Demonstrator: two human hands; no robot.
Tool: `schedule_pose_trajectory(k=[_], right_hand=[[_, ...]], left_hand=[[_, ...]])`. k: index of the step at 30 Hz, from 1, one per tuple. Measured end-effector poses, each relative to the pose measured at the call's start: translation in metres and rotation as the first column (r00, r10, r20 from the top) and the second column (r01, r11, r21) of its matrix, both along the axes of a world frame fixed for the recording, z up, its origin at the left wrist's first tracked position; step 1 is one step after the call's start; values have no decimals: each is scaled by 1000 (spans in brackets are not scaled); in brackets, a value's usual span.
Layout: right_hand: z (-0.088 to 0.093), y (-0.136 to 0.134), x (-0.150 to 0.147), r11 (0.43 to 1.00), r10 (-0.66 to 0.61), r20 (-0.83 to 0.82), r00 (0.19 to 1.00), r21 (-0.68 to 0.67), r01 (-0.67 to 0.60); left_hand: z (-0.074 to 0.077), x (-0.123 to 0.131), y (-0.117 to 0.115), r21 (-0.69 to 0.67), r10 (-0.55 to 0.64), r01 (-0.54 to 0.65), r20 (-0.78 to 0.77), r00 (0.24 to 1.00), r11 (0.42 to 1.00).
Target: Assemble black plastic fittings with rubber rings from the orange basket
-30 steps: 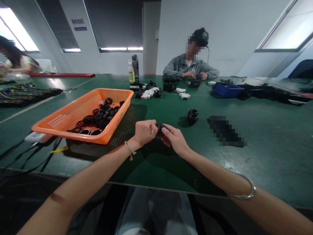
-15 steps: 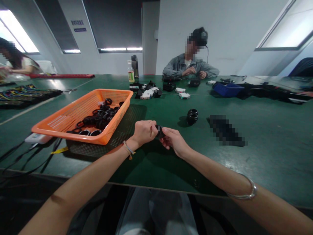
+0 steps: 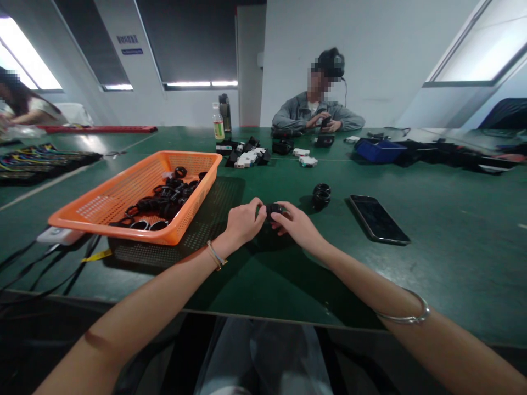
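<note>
Between my two hands, just above the table, is a small black part point(image 3: 275, 209) that looks ring-shaped; the fingers partly hide it. My right hand point(image 3: 300, 226) has thumb and fingers closed on its right side. At its left side, the thumb and forefinger of my left hand point(image 3: 244, 222) pinch it. Beyond my right hand, a short stack of black rings point(image 3: 321, 196) stands on the table. Left of my hands sits an orange plastic basket point(image 3: 178, 235) with several black rings point(image 3: 167, 200) lying loose in it.
A phone point(image 3: 379, 219) lies at right on the green table point(image 3: 453, 263). White and black parts point(image 3: 249, 156), a bottle point(image 3: 218, 123) and a blue bin point(image 3: 379, 151) are farther back. A co-worker point(image 3: 319, 107) sits opposite. Cables and a power strip point(image 3: 60, 236) are left.
My left hand's fingers have loosened from a fist into a pinch and extended. The black part has turned in my fingers. The view has shifted slightly.
</note>
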State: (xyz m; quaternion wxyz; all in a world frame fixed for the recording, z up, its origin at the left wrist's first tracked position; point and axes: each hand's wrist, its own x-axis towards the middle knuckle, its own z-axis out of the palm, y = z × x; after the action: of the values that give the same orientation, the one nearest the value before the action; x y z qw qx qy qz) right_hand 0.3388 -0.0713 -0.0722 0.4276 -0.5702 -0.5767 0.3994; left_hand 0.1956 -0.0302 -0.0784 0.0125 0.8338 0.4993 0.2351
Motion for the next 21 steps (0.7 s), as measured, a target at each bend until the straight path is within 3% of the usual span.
schedule_pose_trajectory(k=[2, 5, 9, 15, 21], right_hand=[[2, 4, 12, 982, -103, 277, 955, 182, 53], [3, 10, 31, 925, -284, 539, 793, 371, 80], [2, 17, 47, 894, -397, 609, 687, 428, 137], [0, 23, 59, 855, -444, 717, 537, 519, 15], [-5, 30, 73, 852, -481, 757, 442, 523, 32]], left_hand=[[-1, 2, 0, -49, 16, -16, 4, 1000, 999], [-2, 2, -1, -108, 33, -34, -8, 999, 994], [-1, 2, -1, -134, 27, -28, -8, 1000, 991], [0, 3, -3, -122, 15, -19, -33, 999, 992], [2, 4, -7, -46, -13, 9, -96, 995, 999]])
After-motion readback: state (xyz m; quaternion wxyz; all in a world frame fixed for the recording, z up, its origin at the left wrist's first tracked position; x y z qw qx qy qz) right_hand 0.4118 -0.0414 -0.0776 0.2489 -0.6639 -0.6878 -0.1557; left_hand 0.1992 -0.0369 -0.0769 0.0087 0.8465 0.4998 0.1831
